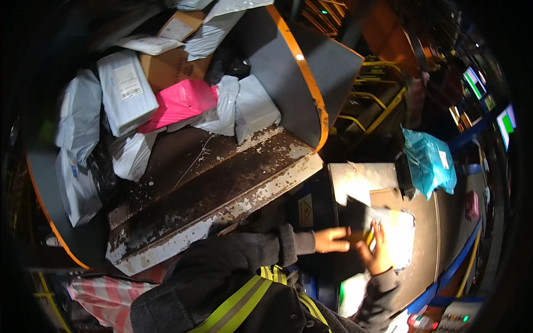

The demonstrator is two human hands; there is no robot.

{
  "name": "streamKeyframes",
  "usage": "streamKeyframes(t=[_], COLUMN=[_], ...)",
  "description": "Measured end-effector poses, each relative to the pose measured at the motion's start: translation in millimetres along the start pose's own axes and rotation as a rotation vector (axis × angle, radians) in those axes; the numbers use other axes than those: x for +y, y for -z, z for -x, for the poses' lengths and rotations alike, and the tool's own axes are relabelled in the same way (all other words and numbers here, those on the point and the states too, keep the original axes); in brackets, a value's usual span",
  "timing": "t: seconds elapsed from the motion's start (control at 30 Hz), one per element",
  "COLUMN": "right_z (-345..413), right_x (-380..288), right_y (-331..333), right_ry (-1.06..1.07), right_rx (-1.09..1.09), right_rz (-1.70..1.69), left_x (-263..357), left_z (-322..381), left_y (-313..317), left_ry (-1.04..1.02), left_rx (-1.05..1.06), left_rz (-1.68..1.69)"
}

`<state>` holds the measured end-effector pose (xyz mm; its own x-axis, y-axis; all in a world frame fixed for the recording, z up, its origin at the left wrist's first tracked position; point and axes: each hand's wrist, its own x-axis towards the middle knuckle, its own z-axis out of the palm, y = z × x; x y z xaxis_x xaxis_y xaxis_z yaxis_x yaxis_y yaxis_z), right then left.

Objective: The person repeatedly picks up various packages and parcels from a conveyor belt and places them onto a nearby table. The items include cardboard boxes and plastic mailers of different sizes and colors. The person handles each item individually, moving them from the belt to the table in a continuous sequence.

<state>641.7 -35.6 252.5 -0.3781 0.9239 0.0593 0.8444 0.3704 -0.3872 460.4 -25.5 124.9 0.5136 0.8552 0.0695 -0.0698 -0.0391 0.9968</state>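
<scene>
My left hand (pixel 333 240) reaches over the near edge of a lit conveyor surface, fingers spread, beside a dark parcel. My right hand (pixel 378 249) lies against a pale, brightly lit parcel (pixel 402 235), its fingers apart near a small yellow patch. Glare hides part of that parcel. Behind it is a piece of brown cardboard (pixel 385 198). A blue plastic-wrapped parcel (pixel 431 162) with a white label sits farther along the conveyor.
To the left, a large chute (pixel 314 100) with an orange rim holds several grey bags, a pink parcel (pixel 183 102) and a cardboard box (pixel 170 68). Its worn metal lip (pixel 216 224) ends near my left forearm. A blue rail (pixel 454 260) borders the conveyor; a striped bag (pixel 110 297) lies lower left.
</scene>
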Motion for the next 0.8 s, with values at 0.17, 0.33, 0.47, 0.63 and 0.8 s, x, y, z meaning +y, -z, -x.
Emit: streamKeyframes(t=[0.17, 0.33, 0.47, 0.63, 0.8], right_z=[58.5, 81.9, -1.7, -99.9, -115.6], right_x=[96.5, 133.2, 59.6, -104.3, -180.7], right_y=[-52.3, -69.6, -97.3, -141.4, -189.7], right_ry=[-0.441, -0.51, -0.166, 0.167, 0.042], right_rx=[0.258, 0.441, 0.47, 0.227, -0.055], right_rz=[0.732, 0.515, 0.188, -0.169, -1.071], left_x=[43.5, 99.3, 121.2, 89.8, 40.7], left_z=[53.8, 241.8, 312.4, 318.9, 405.9], left_y=[126.1, 401.0, 475.6, 427.0, 290.9], left_ry=[-0.169, -0.105, -0.179, -0.218, -0.321], left_rx=[0.863, 2.163, 1.754, 1.782, 1.235], left_rz=[-0.511, -0.949, 0.14, -0.115, 0.555])
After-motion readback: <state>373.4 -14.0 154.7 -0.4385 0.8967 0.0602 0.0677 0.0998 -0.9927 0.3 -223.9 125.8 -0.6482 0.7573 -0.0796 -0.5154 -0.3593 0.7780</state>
